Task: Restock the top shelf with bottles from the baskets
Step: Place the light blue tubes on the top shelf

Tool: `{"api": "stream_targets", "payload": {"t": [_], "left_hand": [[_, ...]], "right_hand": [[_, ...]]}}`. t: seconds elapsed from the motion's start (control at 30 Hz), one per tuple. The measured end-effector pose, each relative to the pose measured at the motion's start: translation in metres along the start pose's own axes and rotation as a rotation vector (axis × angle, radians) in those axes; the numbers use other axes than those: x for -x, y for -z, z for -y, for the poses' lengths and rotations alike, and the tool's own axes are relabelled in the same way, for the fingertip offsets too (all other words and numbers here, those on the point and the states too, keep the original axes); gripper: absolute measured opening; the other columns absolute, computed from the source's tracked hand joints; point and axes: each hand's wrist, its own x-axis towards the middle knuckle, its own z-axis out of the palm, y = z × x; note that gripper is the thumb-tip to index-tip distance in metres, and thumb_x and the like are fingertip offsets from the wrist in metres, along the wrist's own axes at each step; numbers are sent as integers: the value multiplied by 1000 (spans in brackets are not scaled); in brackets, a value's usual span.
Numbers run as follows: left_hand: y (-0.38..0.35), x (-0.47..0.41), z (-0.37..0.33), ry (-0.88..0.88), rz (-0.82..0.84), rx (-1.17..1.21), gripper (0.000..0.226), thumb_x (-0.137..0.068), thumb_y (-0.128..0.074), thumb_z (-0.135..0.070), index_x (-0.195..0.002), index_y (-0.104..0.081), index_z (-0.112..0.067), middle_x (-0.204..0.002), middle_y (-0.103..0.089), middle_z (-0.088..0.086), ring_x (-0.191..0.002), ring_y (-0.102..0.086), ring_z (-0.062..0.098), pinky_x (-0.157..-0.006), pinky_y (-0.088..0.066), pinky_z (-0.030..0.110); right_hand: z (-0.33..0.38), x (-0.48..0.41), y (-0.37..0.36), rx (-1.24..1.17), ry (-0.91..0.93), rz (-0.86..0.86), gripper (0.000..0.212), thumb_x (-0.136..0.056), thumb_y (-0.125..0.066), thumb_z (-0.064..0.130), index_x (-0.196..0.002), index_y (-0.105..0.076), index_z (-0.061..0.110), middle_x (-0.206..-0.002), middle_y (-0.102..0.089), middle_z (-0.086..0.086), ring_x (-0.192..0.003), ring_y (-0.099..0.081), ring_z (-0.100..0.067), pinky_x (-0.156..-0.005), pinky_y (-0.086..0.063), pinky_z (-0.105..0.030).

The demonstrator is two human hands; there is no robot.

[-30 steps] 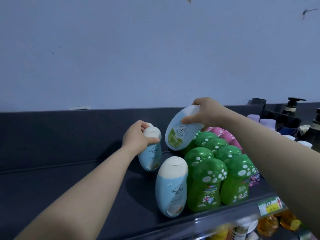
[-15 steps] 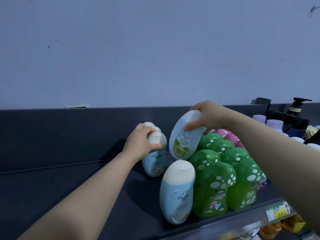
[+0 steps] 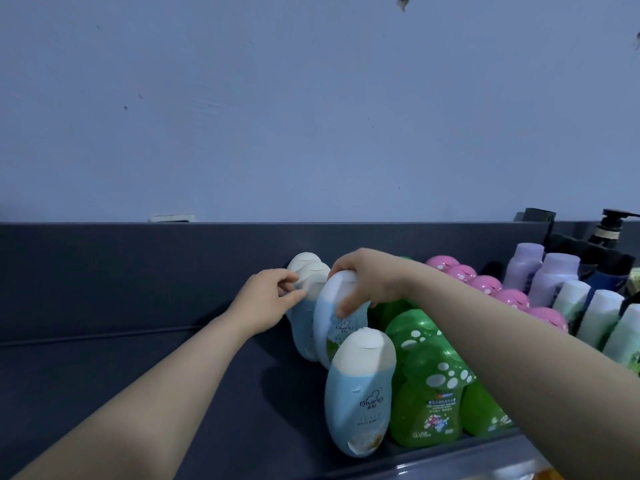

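A row of light blue bottles with white caps runs front to back on the dark top shelf (image 3: 138, 393). The front blue bottle (image 3: 358, 396) stands free near the shelf's front edge. My right hand (image 3: 363, 282) grips the white cap of the second blue bottle (image 3: 341, 327), which stands behind it. My left hand (image 3: 268, 301) pinches the cap of the third blue bottle (image 3: 304, 327), just left of and behind that one. One more white cap (image 3: 304, 263) shows at the back. No basket is in view.
Green spotted bottles (image 3: 429, 400) crowd right beside the blue row. Pink caps (image 3: 485, 285), lilac bottles (image 3: 554, 278), white bottles (image 3: 602, 317) and a dark pump bottle (image 3: 609, 230) fill the right. The shelf's back wall (image 3: 138, 271) rises behind; bare shelf lies to the left.
My right hand has brought its tilted bottle down from the air to stand upright in the blue row. My left hand stays on its bottle's cap. The camera has moved closer.
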Motion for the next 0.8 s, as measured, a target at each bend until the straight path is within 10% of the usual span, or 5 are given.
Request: {"api": "stream_targets", "payload": {"t": [0.27, 0.8], "left_hand": [[4, 8, 0, 4, -20, -26, 31, -87, -66, -30, -116, -64, -20, -93, -65, -10, -79, -58, 6, -73, -43, 15], [14, 19, -9, 47, -25, -31, 33, -90, -63, -30, -121, -62, -19, -94, -64, -10, -84, -59, 7, -71, -41, 16]], "right_hand": [[-8, -10, -25, 30, -15, 34, 52, -57, -89, 26, -96, -57, 35, -96, -62, 0, -83, -66, -25, -58, -58, -33], [-12, 2, -8, -80, -1, 57, 40, -72, -83, 26, -109, -68, 25, -102, -68, 2, -101, -66, -27, -92, -54, -39]]}}
